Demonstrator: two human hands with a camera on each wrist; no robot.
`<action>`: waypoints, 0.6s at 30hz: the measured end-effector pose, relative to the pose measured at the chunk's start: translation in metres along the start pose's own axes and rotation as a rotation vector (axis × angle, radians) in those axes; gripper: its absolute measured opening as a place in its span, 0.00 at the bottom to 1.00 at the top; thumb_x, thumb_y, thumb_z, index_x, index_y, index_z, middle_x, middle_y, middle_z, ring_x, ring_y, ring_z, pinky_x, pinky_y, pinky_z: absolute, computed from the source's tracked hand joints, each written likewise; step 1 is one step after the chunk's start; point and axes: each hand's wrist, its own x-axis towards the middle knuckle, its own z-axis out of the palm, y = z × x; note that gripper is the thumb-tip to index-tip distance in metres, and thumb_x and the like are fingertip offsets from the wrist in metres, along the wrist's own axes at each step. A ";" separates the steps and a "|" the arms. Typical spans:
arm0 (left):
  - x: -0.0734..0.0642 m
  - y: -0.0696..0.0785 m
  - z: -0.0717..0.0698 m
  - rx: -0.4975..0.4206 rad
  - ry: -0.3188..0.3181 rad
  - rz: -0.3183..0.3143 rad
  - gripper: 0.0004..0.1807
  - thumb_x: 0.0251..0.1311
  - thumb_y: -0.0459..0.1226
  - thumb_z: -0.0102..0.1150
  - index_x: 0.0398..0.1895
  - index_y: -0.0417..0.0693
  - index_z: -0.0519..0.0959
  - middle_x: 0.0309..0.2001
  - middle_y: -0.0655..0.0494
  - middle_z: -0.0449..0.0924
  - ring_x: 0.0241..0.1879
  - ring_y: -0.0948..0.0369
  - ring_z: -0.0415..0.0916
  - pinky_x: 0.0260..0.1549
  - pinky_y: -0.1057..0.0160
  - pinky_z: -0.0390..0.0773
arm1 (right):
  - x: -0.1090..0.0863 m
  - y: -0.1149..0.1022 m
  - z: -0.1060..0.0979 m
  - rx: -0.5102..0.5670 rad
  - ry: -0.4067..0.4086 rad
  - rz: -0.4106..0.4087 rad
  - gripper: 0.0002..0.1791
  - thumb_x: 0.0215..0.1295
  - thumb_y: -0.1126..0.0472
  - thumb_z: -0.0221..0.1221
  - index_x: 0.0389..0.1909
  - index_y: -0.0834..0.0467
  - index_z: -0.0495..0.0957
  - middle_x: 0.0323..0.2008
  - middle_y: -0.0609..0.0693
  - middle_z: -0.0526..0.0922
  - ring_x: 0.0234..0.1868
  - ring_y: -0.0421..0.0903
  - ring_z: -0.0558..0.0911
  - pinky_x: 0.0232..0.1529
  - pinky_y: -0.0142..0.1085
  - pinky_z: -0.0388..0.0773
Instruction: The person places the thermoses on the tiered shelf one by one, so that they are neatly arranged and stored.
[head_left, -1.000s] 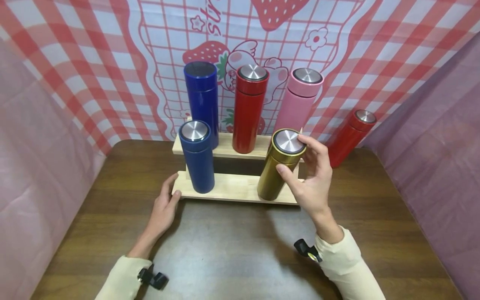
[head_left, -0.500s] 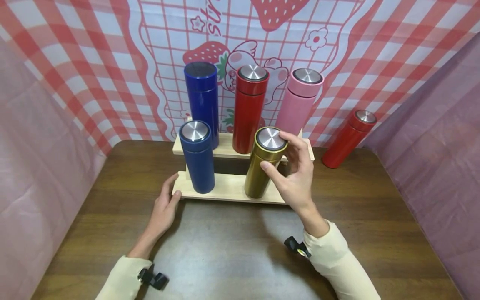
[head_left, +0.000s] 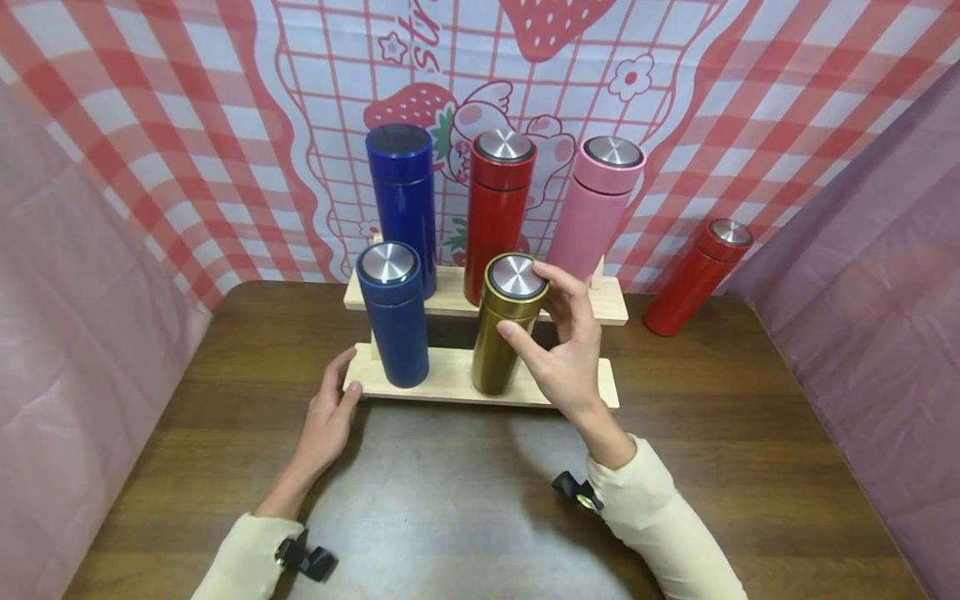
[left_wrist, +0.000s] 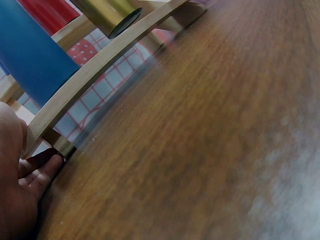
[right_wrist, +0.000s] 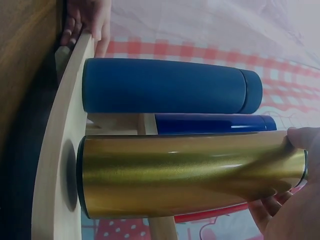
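Note:
My right hand (head_left: 572, 358) holds a gold thermos bottle (head_left: 497, 350) near its lid, thumb in front and fingers round the far side. Its base is close over the lower board of a two-tier wooden rack (head_left: 450, 377), with a dark shadow on the board beside it in the right wrist view. At the rack's left end, my left hand (head_left: 330, 412) grips the lower board, fingers partly hidden beneath it in the left wrist view. A matte blue thermos (head_left: 399, 333) stands on that board, left of the gold one.
Along the upper board stand a glossy dark blue thermos (head_left: 405, 200), a red thermos (head_left: 497, 221) and a pink thermos (head_left: 588, 221). Another red thermos (head_left: 693, 287) is on the brown table (head_left: 435, 500) to the right. Behind hangs a checked strawberry cloth (head_left: 322, 150).
My right hand has moved left along the lower board with the gold thermos, from its right end toward the middle. The left hand has stayed at the rack's end.

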 end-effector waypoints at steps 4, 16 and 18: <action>0.000 0.002 0.000 0.022 -0.002 -0.008 0.28 0.88 0.40 0.50 0.84 0.41 0.65 0.76 0.28 0.72 0.60 0.57 0.79 0.66 0.74 0.66 | 0.000 0.000 0.005 -0.001 -0.007 -0.004 0.39 0.55 0.82 0.74 0.70 0.72 0.73 0.64 0.61 0.83 0.59 0.48 0.86 0.64 0.40 0.82; 0.000 0.006 -0.001 0.000 -0.013 -0.041 0.28 0.87 0.37 0.50 0.84 0.38 0.63 0.78 0.29 0.71 0.61 0.48 0.79 0.65 0.80 0.64 | -0.003 0.004 0.014 -0.036 -0.024 -0.023 0.40 0.55 0.80 0.75 0.71 0.71 0.73 0.66 0.68 0.81 0.61 0.48 0.86 0.63 0.40 0.83; 0.000 -0.003 0.000 0.010 -0.008 -0.030 0.28 0.88 0.38 0.50 0.85 0.41 0.64 0.77 0.31 0.72 0.60 0.55 0.79 0.65 0.79 0.66 | -0.003 0.005 0.015 -0.034 -0.021 -0.024 0.40 0.55 0.80 0.75 0.70 0.71 0.73 0.66 0.67 0.81 0.61 0.48 0.86 0.63 0.40 0.83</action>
